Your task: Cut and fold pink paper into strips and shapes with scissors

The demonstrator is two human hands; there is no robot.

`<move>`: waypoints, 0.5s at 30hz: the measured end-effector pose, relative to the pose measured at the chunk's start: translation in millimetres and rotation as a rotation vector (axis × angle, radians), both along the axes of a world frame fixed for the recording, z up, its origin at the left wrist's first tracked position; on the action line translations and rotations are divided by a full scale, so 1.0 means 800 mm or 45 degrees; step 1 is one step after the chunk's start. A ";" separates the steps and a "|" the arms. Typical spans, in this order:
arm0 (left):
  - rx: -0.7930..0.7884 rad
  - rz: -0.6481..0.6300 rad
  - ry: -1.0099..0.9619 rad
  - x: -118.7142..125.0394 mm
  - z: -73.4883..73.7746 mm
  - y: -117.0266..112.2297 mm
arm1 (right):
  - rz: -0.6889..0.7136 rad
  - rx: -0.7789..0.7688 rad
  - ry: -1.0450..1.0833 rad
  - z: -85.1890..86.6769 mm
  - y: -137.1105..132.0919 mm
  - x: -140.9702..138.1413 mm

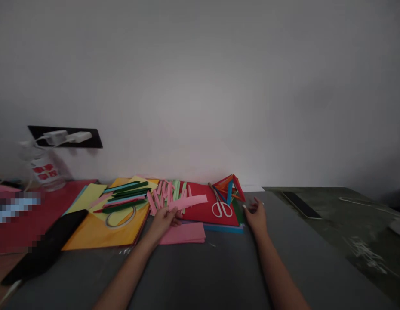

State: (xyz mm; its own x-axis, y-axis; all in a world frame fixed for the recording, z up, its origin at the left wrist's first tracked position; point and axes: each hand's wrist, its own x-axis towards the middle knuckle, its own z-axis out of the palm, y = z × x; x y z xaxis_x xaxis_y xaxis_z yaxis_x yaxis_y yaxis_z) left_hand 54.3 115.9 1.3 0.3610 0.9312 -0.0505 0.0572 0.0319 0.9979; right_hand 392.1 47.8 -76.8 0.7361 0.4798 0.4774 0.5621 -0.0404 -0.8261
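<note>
My left hand [164,221] is closed on a pink paper strip [189,201] and holds it level above a stack of pink sheets [186,233]. My right hand [256,215] rests on the grey table [219,275] just right of the red sheet [203,211], fingers curled; I cannot make out anything in them. White-handled scissors [220,206] lie on the red sheet between my hands. Behind them stands a small frame of folded coloured strips [229,188]. Several pink and green strips [167,193] lie scattered behind my left hand.
An orange sheet [100,232] with a wire ring [121,217] and dark green strips [127,194] lies to the left, beside a black flat object [45,249]. A bottle [41,165] and wall socket with chargers [64,137] stand far left. A phone [300,204] lies at right.
</note>
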 end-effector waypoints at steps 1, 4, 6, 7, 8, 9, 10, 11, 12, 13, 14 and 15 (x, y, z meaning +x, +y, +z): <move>-0.002 -0.006 0.000 0.000 -0.001 0.000 | -0.078 0.034 -0.065 0.006 -0.004 -0.007; 0.000 -0.053 0.005 0.000 -0.001 -0.001 | -0.236 0.158 -0.145 0.031 -0.013 -0.046; 0.005 -0.087 0.010 0.000 0.000 -0.003 | -0.080 0.184 -0.015 0.048 -0.014 -0.089; 0.007 -0.100 0.015 0.000 0.001 -0.004 | 0.101 0.158 0.099 0.054 -0.012 -0.115; 0.012 -0.113 0.020 0.000 0.003 -0.005 | 0.315 0.113 0.243 0.060 -0.010 -0.141; 0.022 -0.128 0.026 -0.001 0.004 -0.007 | 0.552 0.053 0.416 0.063 -0.006 -0.167; 0.038 -0.148 0.033 -0.001 0.004 -0.009 | 0.723 0.017 0.605 0.066 -0.001 -0.191; 0.059 -0.176 0.039 -0.001 0.004 -0.011 | 0.845 0.001 0.770 0.067 0.003 -0.213; 0.078 -0.210 0.046 0.000 0.004 -0.013 | 0.897 0.022 0.912 0.068 0.007 -0.232; 0.095 -0.244 0.053 0.002 0.003 -0.016 | 0.914 0.067 1.014 0.068 0.009 -0.246; 0.103 -0.276 0.060 0.004 0.003 -0.020 | 0.896 0.135 1.071 0.068 0.011 -0.257; 0.095 -0.296 0.074 0.007 0.002 -0.024 | 0.878 0.206 1.112 0.067 0.011 -0.264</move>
State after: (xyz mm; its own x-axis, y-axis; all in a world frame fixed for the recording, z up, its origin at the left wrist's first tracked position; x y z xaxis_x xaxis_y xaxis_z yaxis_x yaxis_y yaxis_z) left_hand 60.0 96.6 3.1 0.5645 0.8253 -0.0118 0.1119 -0.0624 0.9918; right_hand 181.1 56.4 -22.9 0.4497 0.8929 0.0213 -0.3514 0.1987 -0.9149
